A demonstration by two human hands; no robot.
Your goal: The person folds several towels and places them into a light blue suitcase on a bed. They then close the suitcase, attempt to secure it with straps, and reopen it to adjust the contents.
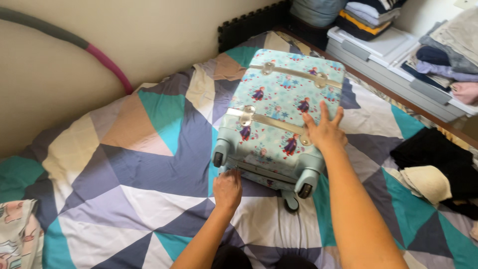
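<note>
1. A small child's suitcase (281, 107), pale turquoise with cartoon figures, lies flat on the bed (149, 164), roughly in the middle of the quilt, with its wheeled end toward the person.
2. The right hand (326, 132) rests flat on top of the suitcase near its wheeled end, fingers spread apart and pressing down, gripping nothing.
3. The left hand (227, 188) is at the near edge of the suitcase, by the seam between its two shells, fingers pinched together on something small; it looks like a zip pull, though it is too small to tell for sure.
4. Judging from this, the step in hand is working the zip along the wheeled end while the lid is held steady. The next move would call for a firm pinch and a steady pull around the corner, with the top hand keeping the shell from shifting.
5. Count: one suitcase; two pale straps (294, 74) across its top; three wheels (304, 190) visible at the near end.
6. Right of the suitcase lie dark clothes (438, 154) with a cream hat (428, 182) on the bed.
7. Beyond the suitcase's far end, grey storage boxes (383, 50) carry folded clothes.
8. Left of the suitcase, a hula hoop (107, 62) leans on the wall.
</note>
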